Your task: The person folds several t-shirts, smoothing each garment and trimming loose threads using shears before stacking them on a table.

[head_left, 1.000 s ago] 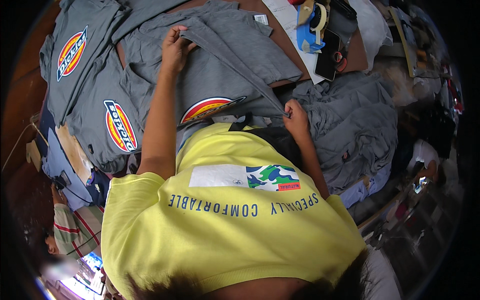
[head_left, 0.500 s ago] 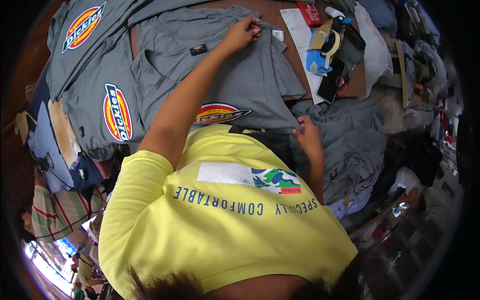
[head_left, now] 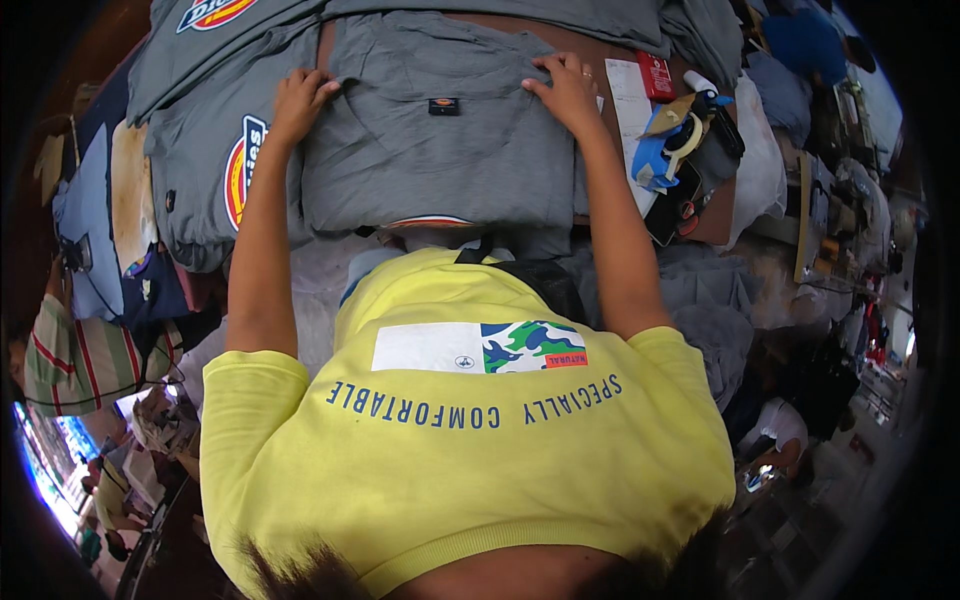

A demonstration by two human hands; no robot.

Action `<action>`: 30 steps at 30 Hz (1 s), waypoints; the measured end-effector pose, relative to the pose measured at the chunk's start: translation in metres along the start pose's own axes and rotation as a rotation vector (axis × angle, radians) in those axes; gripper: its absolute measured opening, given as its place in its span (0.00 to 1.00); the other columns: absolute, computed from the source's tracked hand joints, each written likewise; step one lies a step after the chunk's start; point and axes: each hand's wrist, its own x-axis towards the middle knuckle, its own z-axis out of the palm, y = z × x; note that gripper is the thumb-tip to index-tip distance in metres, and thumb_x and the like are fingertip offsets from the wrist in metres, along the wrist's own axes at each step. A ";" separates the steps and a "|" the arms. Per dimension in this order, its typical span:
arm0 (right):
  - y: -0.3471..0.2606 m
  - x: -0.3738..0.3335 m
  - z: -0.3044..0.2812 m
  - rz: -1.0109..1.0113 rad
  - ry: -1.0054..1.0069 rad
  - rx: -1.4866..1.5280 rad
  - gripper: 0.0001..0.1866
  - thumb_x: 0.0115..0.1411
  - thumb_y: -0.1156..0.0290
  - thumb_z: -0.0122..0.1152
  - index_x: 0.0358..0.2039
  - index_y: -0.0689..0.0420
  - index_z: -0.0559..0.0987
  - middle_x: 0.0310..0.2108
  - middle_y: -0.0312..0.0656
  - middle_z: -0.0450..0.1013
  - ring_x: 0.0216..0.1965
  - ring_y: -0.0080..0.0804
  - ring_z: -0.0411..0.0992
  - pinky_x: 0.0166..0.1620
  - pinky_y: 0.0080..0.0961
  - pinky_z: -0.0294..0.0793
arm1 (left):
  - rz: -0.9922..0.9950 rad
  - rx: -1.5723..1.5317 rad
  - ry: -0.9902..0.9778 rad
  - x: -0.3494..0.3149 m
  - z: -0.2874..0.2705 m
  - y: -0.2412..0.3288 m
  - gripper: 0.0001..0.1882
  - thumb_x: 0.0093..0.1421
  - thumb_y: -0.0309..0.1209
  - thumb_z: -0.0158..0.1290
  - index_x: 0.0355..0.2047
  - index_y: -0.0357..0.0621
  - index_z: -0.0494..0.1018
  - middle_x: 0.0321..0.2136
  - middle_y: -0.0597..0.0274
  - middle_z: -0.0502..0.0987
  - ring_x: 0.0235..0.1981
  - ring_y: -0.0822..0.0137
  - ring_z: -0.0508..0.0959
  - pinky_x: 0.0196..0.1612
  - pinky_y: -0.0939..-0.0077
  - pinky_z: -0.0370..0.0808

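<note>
A grey T-shirt [head_left: 400,170] lies in front of me on the table, folded into a rough rectangle. Its neckline is at the far side, with a small dark label [head_left: 443,107] below it. Part of a red and yellow print shows at its near edge. At the shirt's upper left edge, my left hand [head_left: 300,104] pinches the cloth with fingers closed. My right hand [head_left: 568,92] grips the upper right edge between thumb and fingers. More grey shirts with the same kind of print [head_left: 246,170] lie to the left.
Right of the shirt sit a paper sheet [head_left: 628,100], a red box [head_left: 655,76], a tape roll on a blue dispenser [head_left: 660,160] and a dark phone [head_left: 672,205]. Crumpled grey cloth [head_left: 700,300] lies lower right. A person in a striped shirt [head_left: 85,350] is at the left.
My left hand has moved from the shirt's upper right across to its upper left. My right hand has risen from the lower right corner to the upper right edge. The shirt now lies straighter.
</note>
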 end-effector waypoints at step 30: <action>-0.013 -0.031 -0.087 0.197 -0.114 0.770 0.06 0.53 0.78 0.53 0.32 0.62 0.74 0.27 0.33 0.70 0.31 0.17 0.66 0.37 0.14 0.64 | 0.072 -1.002 -0.303 -0.089 -0.089 0.068 0.19 0.48 0.38 0.58 0.38 0.44 0.70 0.29 0.69 0.70 0.31 0.75 0.69 0.33 0.81 0.66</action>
